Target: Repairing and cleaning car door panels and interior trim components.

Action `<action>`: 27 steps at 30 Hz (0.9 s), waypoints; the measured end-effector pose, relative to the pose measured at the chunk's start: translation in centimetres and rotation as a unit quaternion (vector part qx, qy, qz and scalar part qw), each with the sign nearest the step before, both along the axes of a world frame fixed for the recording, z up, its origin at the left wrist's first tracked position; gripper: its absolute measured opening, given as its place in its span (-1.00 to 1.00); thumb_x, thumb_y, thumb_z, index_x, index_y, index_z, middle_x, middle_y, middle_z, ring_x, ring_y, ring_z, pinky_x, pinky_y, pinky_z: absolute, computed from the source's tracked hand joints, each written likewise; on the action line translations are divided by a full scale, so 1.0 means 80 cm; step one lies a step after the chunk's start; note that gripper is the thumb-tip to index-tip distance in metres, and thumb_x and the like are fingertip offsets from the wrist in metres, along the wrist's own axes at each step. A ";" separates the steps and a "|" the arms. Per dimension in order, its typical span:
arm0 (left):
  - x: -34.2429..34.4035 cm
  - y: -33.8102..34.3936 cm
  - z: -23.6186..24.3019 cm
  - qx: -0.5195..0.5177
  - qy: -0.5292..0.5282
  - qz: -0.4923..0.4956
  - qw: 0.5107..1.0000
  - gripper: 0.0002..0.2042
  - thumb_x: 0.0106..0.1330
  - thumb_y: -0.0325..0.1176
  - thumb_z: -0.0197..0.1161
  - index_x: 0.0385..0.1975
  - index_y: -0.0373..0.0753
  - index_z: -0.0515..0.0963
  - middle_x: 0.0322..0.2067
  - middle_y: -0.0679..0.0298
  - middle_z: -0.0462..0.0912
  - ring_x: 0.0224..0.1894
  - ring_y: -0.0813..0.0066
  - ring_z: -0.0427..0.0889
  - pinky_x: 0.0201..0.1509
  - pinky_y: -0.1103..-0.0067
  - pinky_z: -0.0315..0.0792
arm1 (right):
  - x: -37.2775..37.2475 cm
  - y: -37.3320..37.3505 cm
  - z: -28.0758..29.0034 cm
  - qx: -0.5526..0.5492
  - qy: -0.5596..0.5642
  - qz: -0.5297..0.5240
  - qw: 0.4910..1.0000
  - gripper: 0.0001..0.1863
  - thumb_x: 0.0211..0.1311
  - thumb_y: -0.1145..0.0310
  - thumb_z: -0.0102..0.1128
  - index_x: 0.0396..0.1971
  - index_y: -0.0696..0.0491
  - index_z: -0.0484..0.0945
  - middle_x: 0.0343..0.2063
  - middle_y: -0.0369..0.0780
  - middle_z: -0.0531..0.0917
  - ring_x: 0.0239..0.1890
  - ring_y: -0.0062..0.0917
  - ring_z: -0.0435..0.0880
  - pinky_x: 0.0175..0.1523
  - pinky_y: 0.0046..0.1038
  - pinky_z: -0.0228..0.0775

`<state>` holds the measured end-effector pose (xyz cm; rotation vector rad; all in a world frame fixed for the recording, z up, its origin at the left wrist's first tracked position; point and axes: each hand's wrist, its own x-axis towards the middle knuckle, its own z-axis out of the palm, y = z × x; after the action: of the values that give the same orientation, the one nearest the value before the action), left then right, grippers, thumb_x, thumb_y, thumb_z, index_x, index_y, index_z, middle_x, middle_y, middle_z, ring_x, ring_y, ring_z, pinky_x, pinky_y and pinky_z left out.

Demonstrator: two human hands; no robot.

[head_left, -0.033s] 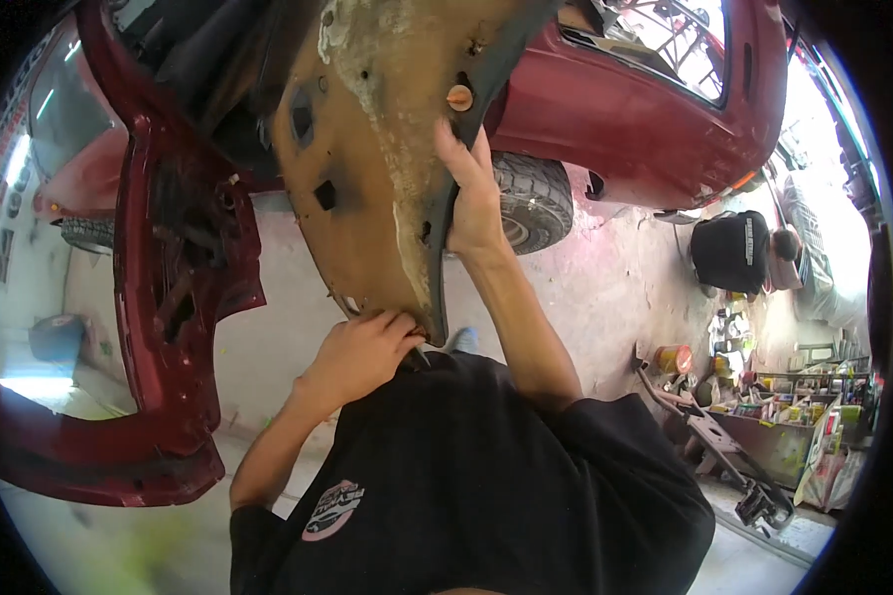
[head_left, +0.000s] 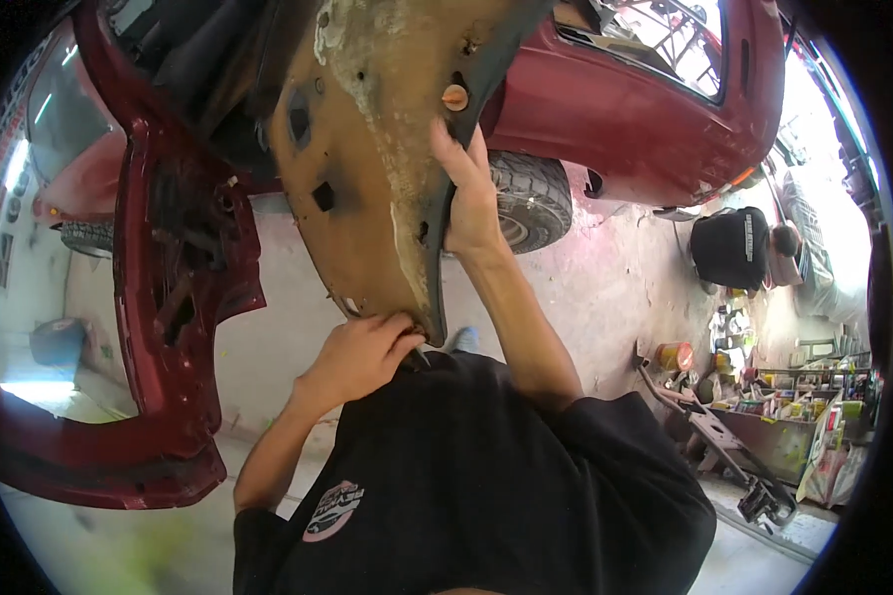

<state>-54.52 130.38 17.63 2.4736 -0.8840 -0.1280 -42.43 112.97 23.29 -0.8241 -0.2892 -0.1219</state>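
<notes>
a: where's the brown panel [head_left: 367, 178]?
b: in front of the person's chest, held up over the pale floor [head_left: 585, 307], brown face toward the camera.
a: and its long axis?
b: it runs roughly straight out from the body, up the view. the narrow end points back at the black shirt [head_left: 506, 476]; the broad end points away and passes out of sight at the top edge. the dark right edge slants in toward that narrow end.
a: what's the right hand [head_left: 472, 198] doing?
b: clamped on that right edge, thumb on the brown face, the other fingers mostly hidden behind. a round orange piece [head_left: 454, 97] sits on the face just beyond the thumb.
a: the left hand [head_left: 357, 355]?
b: at the narrow end, fingers curled and bunched against it, apart from the right hand. a small dark thing [head_left: 421, 360] shows by the fingertips; i cannot tell whether the fingers grip it or the panel's edge.
a: anything around?
b: a red car body [head_left: 625, 109] with a tyre [head_left: 546, 193] beyond the right hand, and a red door frame [head_left: 137, 297] to the left.
</notes>
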 end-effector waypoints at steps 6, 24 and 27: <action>0.000 0.003 -0.019 -0.233 0.493 0.108 0.831 -0.63 0.63 -0.22 -0.02 -0.37 -0.37 0.51 -0.61 0.31 0.45 -0.58 0.54 0.43 -0.44 0.54 0.39 | 0.002 0.006 0.002 -0.027 -0.015 -0.015 0.999 -0.52 0.35 0.29 0.26 0.21 -0.04 0.36 0.02 -0.35 0.42 0.08 -0.60 0.34 0.29 -0.50 0.14; -0.026 -0.014 0.004 0.034 -0.114 -0.003 0.993 -0.77 0.44 -0.22 0.23 -0.27 -0.29 0.53 -0.49 0.10 0.64 -0.45 0.11 0.68 -0.35 0.37 0.56 | -0.006 0.003 0.001 -0.006 0.001 0.012 1.000 -0.54 0.36 0.29 0.25 0.20 -0.05 0.36 0.04 -0.34 0.42 0.08 -0.60 0.35 0.29 -0.50 0.13; -0.021 -0.004 -0.001 -0.050 0.064 0.057 0.995 -0.77 0.45 -0.27 0.23 -0.31 -0.34 0.57 -0.53 0.13 0.65 -0.49 0.20 0.68 -0.40 0.48 0.52 | -0.008 0.003 0.002 0.008 -0.001 0.010 1.000 -0.47 0.37 0.28 0.25 0.27 -0.03 0.31 0.08 -0.31 0.44 0.12 -0.57 0.37 0.31 -0.46 0.16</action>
<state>-56.16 130.09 17.56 2.3858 -0.6765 -0.1960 -43.05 113.24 23.41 -0.8041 -0.2981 -0.1060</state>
